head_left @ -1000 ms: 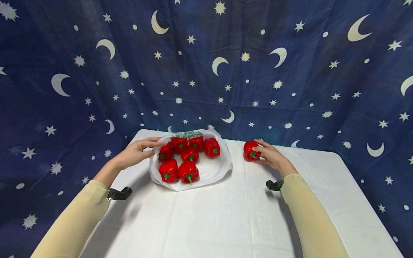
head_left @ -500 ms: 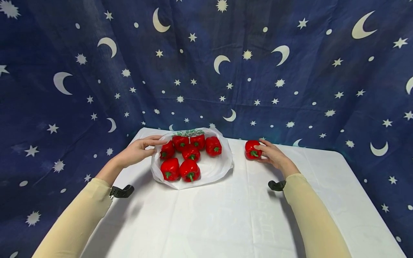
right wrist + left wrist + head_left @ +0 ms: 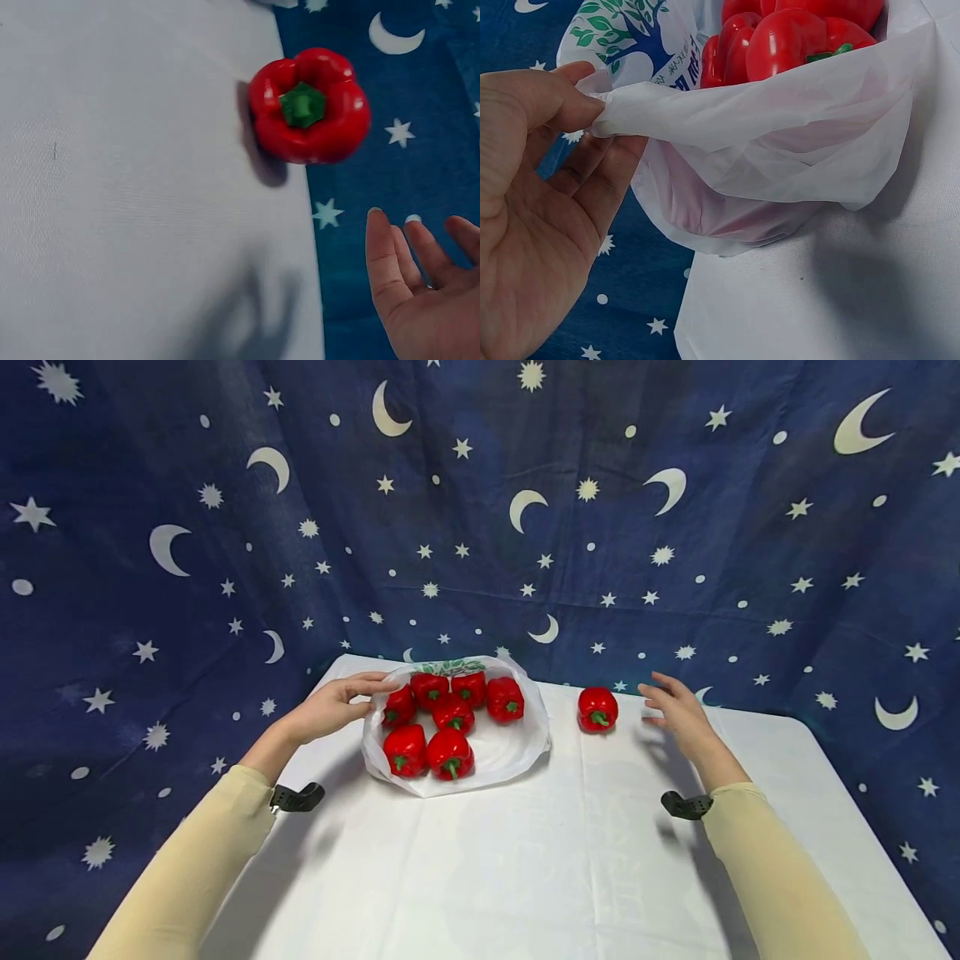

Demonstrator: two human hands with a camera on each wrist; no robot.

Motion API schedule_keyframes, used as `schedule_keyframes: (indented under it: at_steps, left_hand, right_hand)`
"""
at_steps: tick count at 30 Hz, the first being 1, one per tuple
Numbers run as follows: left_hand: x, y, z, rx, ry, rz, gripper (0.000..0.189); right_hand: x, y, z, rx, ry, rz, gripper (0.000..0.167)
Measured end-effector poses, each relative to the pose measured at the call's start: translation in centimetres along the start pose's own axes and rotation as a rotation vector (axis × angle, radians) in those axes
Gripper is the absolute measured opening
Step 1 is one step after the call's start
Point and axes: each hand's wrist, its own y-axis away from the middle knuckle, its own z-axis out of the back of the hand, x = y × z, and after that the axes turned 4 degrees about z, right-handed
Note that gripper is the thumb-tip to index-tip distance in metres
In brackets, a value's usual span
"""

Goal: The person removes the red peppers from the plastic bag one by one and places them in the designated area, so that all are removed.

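My left hand pinches the left rim of a white plastic bag between thumb and fingers. In the left wrist view the bag shows a printed tree with green leaves on its far inner side. Several red bell peppers with green stems lie inside the open bag. One more red bell pepper sits by itself on the table, right of the bag. My right hand is a short way right of that lone pepper, fingers spread and holding nothing. In the right wrist view its fingers are apart from the pepper.
A white cloth covers the table, whose far edge runs just behind the bag and the lone pepper. A dark blue curtain with moons and stars hangs behind and at the sides. Black wrist straps sit on both forearms.
My right hand has let go of the lone bell pepper and moved off to the right. The pepper stays on the table. My left hand keeps its grip on the bag's rim.
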Motion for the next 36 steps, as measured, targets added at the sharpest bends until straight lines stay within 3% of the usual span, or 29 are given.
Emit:
schedule_keyframes:
  at_steps: [4,11,30,36]
  left_hand:
    - [0.0,-0.1,-0.1,-0.001,0.007,-0.002,0.043]
    - [0.2,-0.2,-0.1,0.005,0.014,-0.013,0.042]
    - [0.1,-0.4,-0.2,0.013,0.032,-0.017,0.043]
    - [0.1,-0.4,-0.2,0.013,0.033,-0.021,0.043]
  right_hand:
    - [0.8,0.9,0.8,-0.009,-0.023,0.055,0.082]
    - [1.6,1.7,0.2,0.032,-0.058,0.064,0.084]
    - [5.1,4.3,-4.8,0.161,-0.139,0.199,0.076]
    - [5.8,5.1,-6.8,0.235,-0.159,0.218,0.063]
